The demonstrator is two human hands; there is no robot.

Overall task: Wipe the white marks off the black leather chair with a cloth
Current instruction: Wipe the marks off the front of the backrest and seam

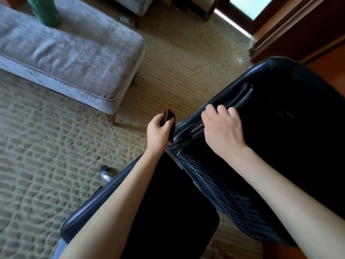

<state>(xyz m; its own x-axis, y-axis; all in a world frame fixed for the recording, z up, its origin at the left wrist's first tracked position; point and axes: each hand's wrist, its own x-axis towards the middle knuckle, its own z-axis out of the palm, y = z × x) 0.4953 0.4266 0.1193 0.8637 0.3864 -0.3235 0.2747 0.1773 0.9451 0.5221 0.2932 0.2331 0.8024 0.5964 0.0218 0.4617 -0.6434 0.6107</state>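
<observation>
The black leather chair (280, 146) fills the lower right of the head view, its backrest seen from above. Thin white marks (201, 171) criss-cross the leather below the top edge, and a few streak the edge near my left hand. My left hand (158, 133) grips a small dark brown cloth (169, 116), folded, just left of the chair's top edge. My right hand (222, 131) rests on the top of the backrest with its fingers curled over a padded ridge (240, 101).
A grey upholstered bench (74, 58) stands on the beige woven carpet (37, 146) at the upper left, with a green object (44, 10) on it. A chrome chair leg (106, 173) shows near my left forearm. Dark wooden furniture (308, 30) stands at the upper right.
</observation>
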